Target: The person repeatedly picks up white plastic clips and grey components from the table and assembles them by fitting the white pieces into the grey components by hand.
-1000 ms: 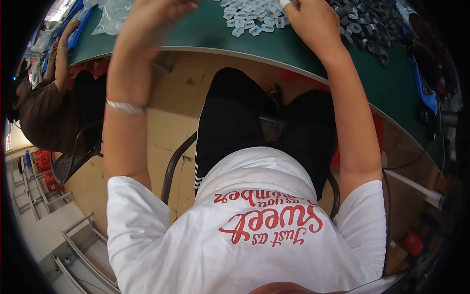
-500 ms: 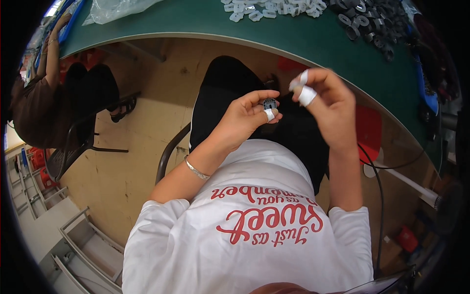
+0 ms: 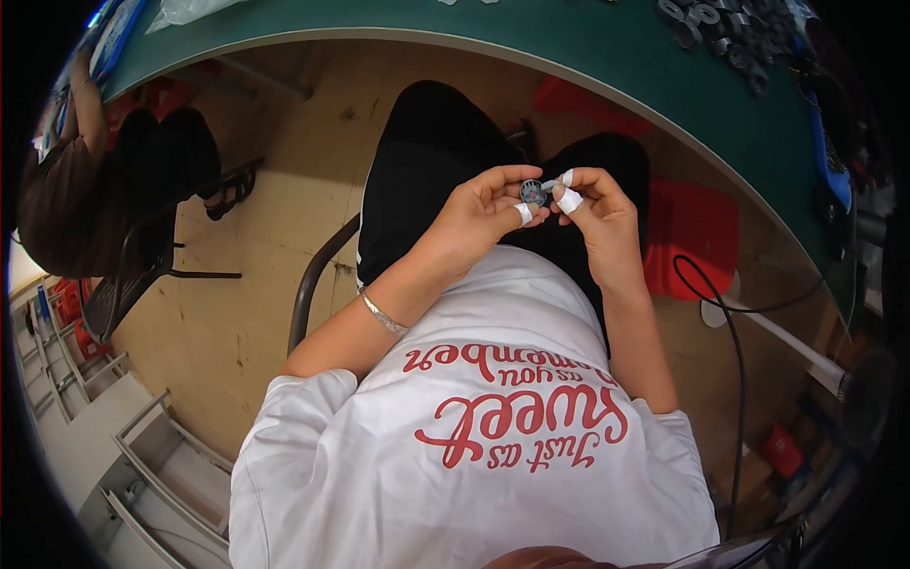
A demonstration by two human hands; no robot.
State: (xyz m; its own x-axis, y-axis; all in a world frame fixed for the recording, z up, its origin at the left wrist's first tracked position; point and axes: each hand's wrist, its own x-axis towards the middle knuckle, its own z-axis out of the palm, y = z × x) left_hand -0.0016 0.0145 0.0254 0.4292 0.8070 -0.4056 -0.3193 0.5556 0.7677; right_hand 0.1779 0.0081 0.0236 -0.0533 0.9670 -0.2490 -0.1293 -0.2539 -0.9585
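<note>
Item one, as I log it remotely: green-topped table (image 3: 588, 38), curved near edge, my reference for all places. Round dark grey part (image 3: 533, 192), one, slotted face: on the near side of the table, off its top, above the lap. Left hand (image 3: 488, 209), one, white tape on thumb: thumb and fingers gripping that round part. Right hand (image 3: 602, 209), one, tape on thumb and forefinger: both tips pinching a small pale piece (image 3: 550, 186) right at the round part; whether the two pieces touch, I cannot tell. Dark ring-shaped parts (image 3: 735, 33), a loose heap: on the table's right portion. Clear plastic bag (image 3: 190, 9), one: on the table's left portion. Red stool (image 3: 697, 237), one: below the table's near edge, right side. Co-worker in brown top (image 3: 66, 190), one: seated beyond the table's left end.
</note>
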